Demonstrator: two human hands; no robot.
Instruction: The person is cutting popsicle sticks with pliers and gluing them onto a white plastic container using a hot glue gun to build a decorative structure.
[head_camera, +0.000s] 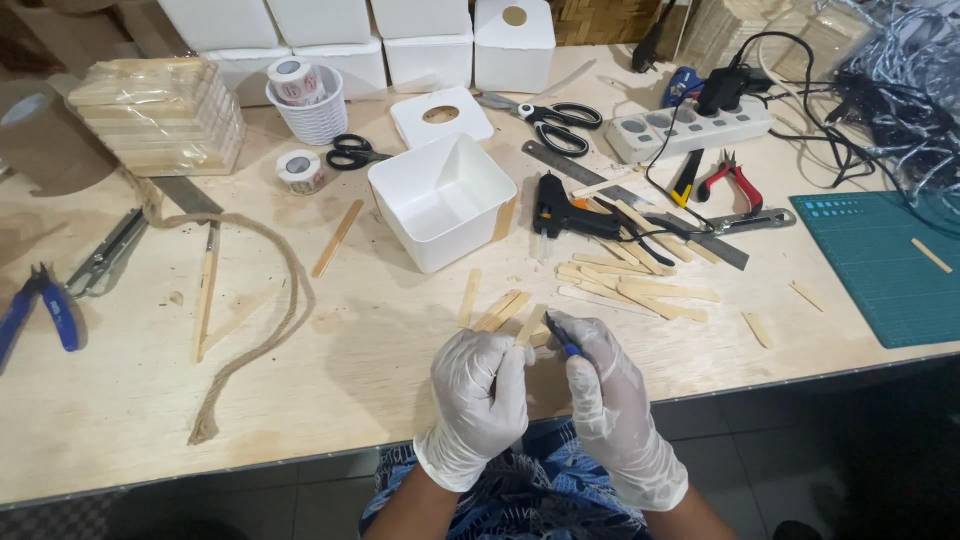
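Both gloved hands sit closest, just over the near edge of the plywood table (120, 420). That table is the biggest thing in view, and across its far side runs a row of white boxes (415, 40). Next in size, a green cutting mat (880, 265) lies at the right edge, and a wrapped bundle of wooden sticks (160, 115) rests far left. An open white box (440, 200) stands mid-table, with a coil of brown rope (270, 300) curving to its left. A black glue gun (565, 215) lies just right of that box, beside a scatter of loose flat sticks (640, 285). Black-handled scissors (555, 120) lie behind it.

Smaller still, the left hand (478, 392) has its fingers curled and pressed around a flat wooden stick (530, 325), which pokes up from the grip between the two hands. The right hand (600, 375) pinches a small blue-handled tool (563, 340) between thumb and forefinger, its tip touching the stick
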